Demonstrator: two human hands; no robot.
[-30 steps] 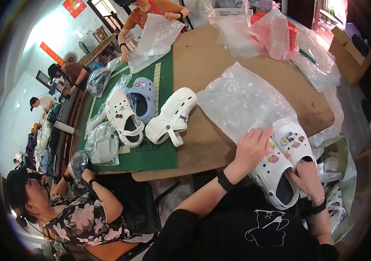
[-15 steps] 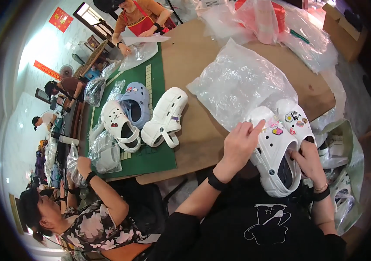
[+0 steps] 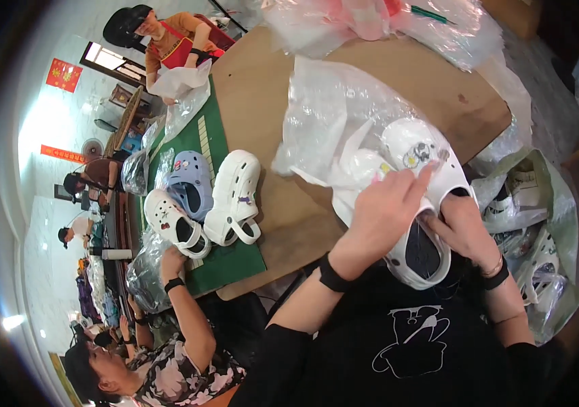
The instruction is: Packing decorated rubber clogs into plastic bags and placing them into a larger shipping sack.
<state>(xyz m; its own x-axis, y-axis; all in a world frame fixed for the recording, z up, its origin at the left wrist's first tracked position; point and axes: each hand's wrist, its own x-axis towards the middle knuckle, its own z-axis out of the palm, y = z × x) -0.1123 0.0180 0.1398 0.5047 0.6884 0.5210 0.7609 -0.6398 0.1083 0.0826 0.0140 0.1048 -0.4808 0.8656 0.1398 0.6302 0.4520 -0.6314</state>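
Note:
My right hand (image 3: 467, 229) reaches into the foot opening of a white clog (image 3: 417, 141) with charms on its toe and grips its side wall. My left hand (image 3: 386, 209) lies over the tops of this clog and a second white clog (image 3: 348, 198) beside it, fingers bent and index finger stretched toward the charms. That finger looks smeared by motion. A clear plastic bag (image 3: 316, 112) lies ahead of the pair, and its film partly covers the second clog's toe. Whether my left fingers also pinch the film is hidden.
Left on the green mat (image 3: 229, 266) stand a white clog (image 3: 233, 197), a blue clog (image 3: 191, 183) and a smaller white clog (image 3: 170, 220). A co-worker's hand (image 3: 172, 263) is beside them. Right of me, an open sack (image 3: 561, 271) holds bagged clogs. Plastic film (image 3: 438, 34) lies at the far edge.
Both clogs have moved up and left against the bag, and film now lies over one toe. My left hand has slid across both clogs. The near co-worker's hand has moved toward the mat.

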